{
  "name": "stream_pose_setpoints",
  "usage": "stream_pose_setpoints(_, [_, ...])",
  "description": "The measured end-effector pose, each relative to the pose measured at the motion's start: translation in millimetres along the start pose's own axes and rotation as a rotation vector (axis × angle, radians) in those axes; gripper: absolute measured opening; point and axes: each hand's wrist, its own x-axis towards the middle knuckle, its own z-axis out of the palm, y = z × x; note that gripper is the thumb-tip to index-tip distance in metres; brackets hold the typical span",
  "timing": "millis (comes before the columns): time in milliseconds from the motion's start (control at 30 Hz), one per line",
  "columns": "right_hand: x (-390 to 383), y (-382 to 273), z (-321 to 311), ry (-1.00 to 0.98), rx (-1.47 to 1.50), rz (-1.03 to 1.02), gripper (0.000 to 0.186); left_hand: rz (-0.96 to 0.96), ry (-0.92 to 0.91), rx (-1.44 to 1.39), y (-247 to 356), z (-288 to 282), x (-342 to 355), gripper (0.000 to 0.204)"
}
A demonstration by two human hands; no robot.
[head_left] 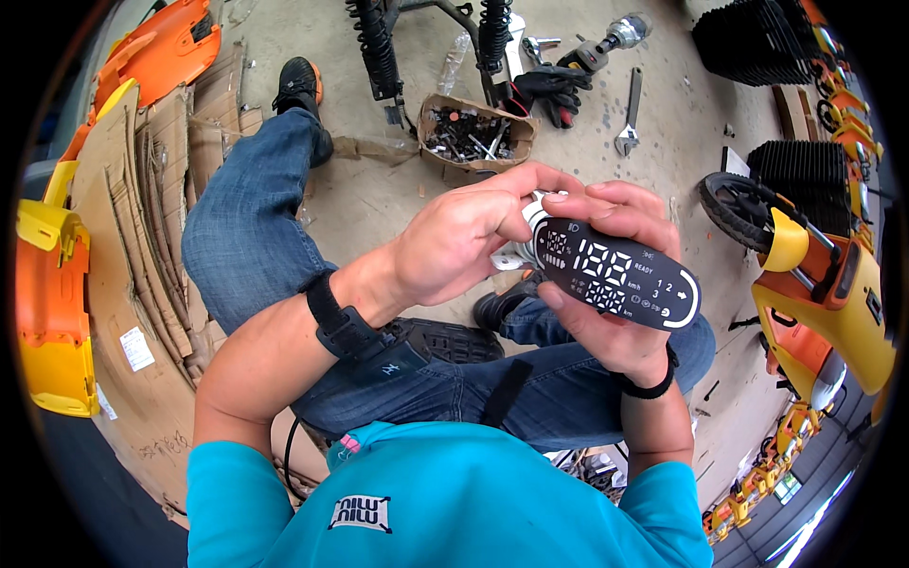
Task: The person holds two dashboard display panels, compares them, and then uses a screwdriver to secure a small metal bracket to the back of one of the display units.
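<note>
An oval black scooter display panel with white printed segments and icons is held in front of me, tilted to the right. My right hand grips it, thumb along the near edge and fingers over the far edge. At its left end my left hand has thumb and fingers closed on a crumpled-looking white piece; whether this is wrapping or part of the panel I cannot tell. Dark straps circle both my wrists. Beyond my hands stands a cardboard box of loose screws and small metal parts.
A vehicle frame with black spring shocks stands ahead. Right of it lie black gloves, a cordless power tool and an adjustable wrench. Flattened cardboard and orange-yellow panels line the left; yellow scooters line the right.
</note>
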Motion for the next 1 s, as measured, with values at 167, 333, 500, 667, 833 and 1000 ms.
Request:
stream_pose_setpoints(167, [-0.9, -0.8, 0.0, 0.005, -0.030, 0.013, 0.059, 0.009, -0.001, -0.005, 1.6, 1.8, -0.8, 0.067])
stream_pose_setpoints(333, [-0.9, -2.5, -0.1, 0.007, -0.047, 0.026, 0.059, 0.000, -0.016, 0.005, 2.0, 1.2, -1.6, 0.072])
stream_pose_setpoints(500, [-0.1, -4.3, 0.8, 0.013, -0.051, 0.022, 0.059, -0.005, -0.013, 0.015, 0.2, -0.3, -0.7, 0.074])
stream_pose_setpoints(667, [-2.1, -0.3, 0.5, 0.016, -0.055, 0.027, 0.060, 0.013, -0.027, 0.001, -1.3, -1.4, -0.3, 0.075])
stream_pose_setpoints(833, [-2.6, -0.5, -1.1, 0.023, -0.070, 0.037, 0.059, 0.028, -0.030, 0.047, -0.8, -1.1, -0.4, 0.074])
stream_pose_setpoints(1000, [-4.0, 1.1, -0.5, 0.022, -0.072, 0.037, 0.060, 0.021, -0.024, 0.063, 0.5, 0.1, -1.2, 0.073])
